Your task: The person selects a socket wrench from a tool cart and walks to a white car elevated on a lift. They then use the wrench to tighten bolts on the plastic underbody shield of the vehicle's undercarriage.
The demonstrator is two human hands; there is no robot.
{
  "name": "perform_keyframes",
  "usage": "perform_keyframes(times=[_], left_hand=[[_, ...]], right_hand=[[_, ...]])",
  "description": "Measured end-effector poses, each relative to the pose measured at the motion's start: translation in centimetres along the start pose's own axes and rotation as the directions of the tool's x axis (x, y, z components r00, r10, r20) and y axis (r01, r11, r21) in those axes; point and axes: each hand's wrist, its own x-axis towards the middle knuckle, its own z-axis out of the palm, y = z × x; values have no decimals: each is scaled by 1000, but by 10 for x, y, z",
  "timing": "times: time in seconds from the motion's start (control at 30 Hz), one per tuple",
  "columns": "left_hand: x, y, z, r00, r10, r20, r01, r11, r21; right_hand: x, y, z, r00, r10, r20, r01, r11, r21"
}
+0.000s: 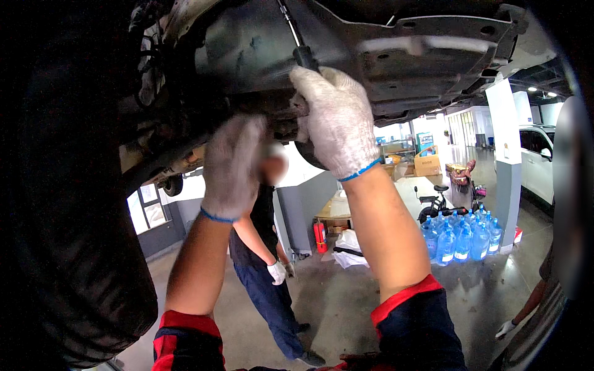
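Overhead is the dark underside of a raised car, with a smooth black underbody panel (266,52). My right hand (337,120), in a whitish knit glove with a blue cuff, is wrapped round a dark driver tool (305,57). Its shiny metal shaft points up at the panel; the tool's body is mostly hidden by the glove, so its exact kind does not show. My left hand (234,167), gloved alike, is raised beside it, below the panel's edge. Motion smears its fingers, and whether they hold anything cannot be made out.
A large tyre (93,247) fills the left side. A person in dark clothes (263,278) stands just beyond my arms; another (538,303) is at the right edge. Farther off are blue water bottles (461,238), a fire extinguisher (320,237), a pillar (507,185) and a white car (537,161).
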Motion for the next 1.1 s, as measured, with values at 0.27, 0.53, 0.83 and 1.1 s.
perform_keyframes(times=[0.27, 0.53, 0.83, 1.1], left_hand=[[85, -25, 19, 896, -408, 173, 400, 913, 85], [119, -26, 9, 859, -294, 419, 279, 955, 99], [132, -14, 11, 656, -542, 525, 751, 537, -384], [120, -21, 25, 735, -577, 356, 671, 694, -262]], right_hand=[[-2, -6, 9, 965, -259, -29, 209, 837, -505], [-8, 7, 25, 995, -3, 95, -31, 933, 358], [-4, 20, 21, 910, -67, 408, -339, 444, 829], [-32, 4, 23, 952, -286, -109, 229, 902, -365]])
